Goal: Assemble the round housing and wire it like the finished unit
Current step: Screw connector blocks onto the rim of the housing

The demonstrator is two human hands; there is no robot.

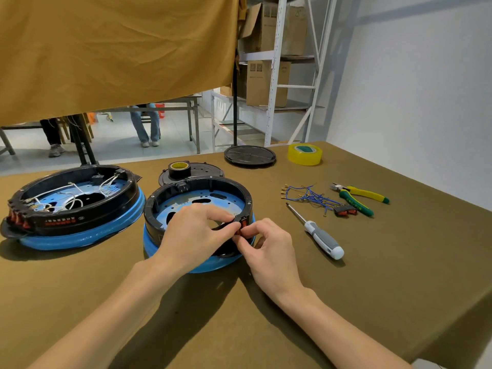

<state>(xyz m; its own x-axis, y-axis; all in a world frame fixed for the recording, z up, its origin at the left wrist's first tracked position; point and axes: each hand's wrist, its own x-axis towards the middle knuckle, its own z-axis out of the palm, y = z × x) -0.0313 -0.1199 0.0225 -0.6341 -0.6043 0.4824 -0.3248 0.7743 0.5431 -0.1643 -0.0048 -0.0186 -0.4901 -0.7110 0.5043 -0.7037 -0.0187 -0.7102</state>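
We had both hands, left [195, 230] and right [266, 242], pinching a small red rocker switch [242, 227] at the round black-and-blue plastic housing's [198, 193] rim.

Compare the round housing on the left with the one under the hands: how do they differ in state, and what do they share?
The left housing holds white wires across its inside; the housing being worked on shows a bare blue plate without wires. The left housing carries a row of red switches; on the other, both hands are at one red switch on its rim. Both have black rings on blue bases.
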